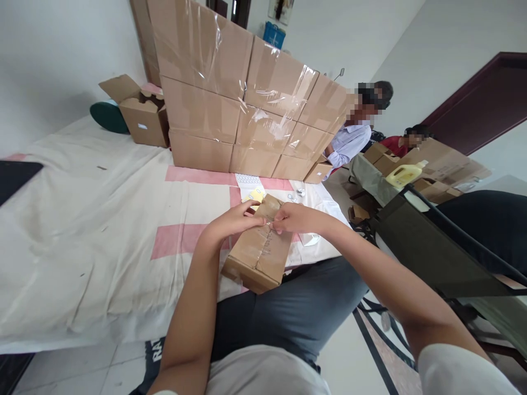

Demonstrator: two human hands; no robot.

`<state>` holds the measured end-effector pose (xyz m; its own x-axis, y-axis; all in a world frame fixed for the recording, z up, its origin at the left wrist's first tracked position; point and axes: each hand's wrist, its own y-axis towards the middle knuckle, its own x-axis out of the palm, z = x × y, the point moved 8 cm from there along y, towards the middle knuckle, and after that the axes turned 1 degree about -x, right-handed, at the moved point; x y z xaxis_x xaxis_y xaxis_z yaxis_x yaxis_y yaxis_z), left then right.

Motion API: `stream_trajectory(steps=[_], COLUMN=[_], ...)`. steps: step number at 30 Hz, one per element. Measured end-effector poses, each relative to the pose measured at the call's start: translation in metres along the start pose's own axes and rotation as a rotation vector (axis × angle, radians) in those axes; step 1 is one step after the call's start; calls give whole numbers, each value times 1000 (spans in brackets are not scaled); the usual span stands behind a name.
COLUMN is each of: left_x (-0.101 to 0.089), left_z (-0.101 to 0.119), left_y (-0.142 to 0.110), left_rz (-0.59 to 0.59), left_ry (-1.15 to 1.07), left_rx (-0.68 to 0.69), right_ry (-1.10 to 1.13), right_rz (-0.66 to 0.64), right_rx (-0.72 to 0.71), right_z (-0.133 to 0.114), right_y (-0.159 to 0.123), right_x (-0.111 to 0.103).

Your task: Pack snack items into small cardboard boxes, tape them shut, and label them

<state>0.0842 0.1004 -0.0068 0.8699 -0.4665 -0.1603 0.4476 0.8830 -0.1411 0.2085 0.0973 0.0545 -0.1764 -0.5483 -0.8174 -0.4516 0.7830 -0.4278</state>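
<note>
A small brown cardboard box (258,252) rests on my lap and against the edge of a cloth-covered table (94,230). My left hand (234,222) and my right hand (294,218) meet on the box's upper end. Both hands have fingers pinched together at the top flap, touching each other. What they pinch is too small to make out; it looks like the flap or a strip of tape. A yellow item (255,196) and a sheet of small labels (248,179) lie on the table just beyond the box.
A tall stack of taped cardboard cartons (247,104) stands at the table's far side. An open carton (142,112) sits at the back left. Two other people sit at the right behind more boxes and a yellow jug (405,174). A dark folding chair (444,241) stands close on my right.
</note>
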Motion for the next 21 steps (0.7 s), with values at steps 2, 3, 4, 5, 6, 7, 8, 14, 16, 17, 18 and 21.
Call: stream_trajectory(steps=[2, 3, 4, 5, 6, 7, 8, 14, 16, 17, 18, 21], left_x=[0, 1, 1, 1, 1, 1, 1, 2, 2, 1, 0, -3], left_z=[-1, -1, -1, 0, 0, 1, 1, 4, 3, 2, 1, -1], left_y=[0, 1, 1, 0, 0, 0, -1, -3, -2, -2, -1, 0], left_rz=[-1, -4, -7, -10, -13, -13, -13, -12, -13, -14, -13, -4], left_ry=[-10, -18, -25, -27, -25, -23, -21, -21, -10, -5, 1, 12], left_rx=[-4, -3, 0, 4, 6, 5, 2, -16, -19, -18, -14, 5], right_ry=[-65, -83, -95, -103, -111, -121, -129, -166, -193, -204, -213, -239], right_rz=[-1, -4, -8, -11, -17, -24, -28, -25, -23, -21, -13, 23], right_rx=[49, 74, 95, 112, 123, 130, 131, 106, 116, 118, 117, 125], right_z=[-2, -3, -4, -4, -4, -5, -5, -5, -5, -5, -5, 2], right_y=[-2, -4, -5, -5, -6, -6, -6, -5, -5, -4, -4, -5], right_x=[-2, -2, -2, -2, -2, -1, -1, -2, -2, -2, -2, -8])
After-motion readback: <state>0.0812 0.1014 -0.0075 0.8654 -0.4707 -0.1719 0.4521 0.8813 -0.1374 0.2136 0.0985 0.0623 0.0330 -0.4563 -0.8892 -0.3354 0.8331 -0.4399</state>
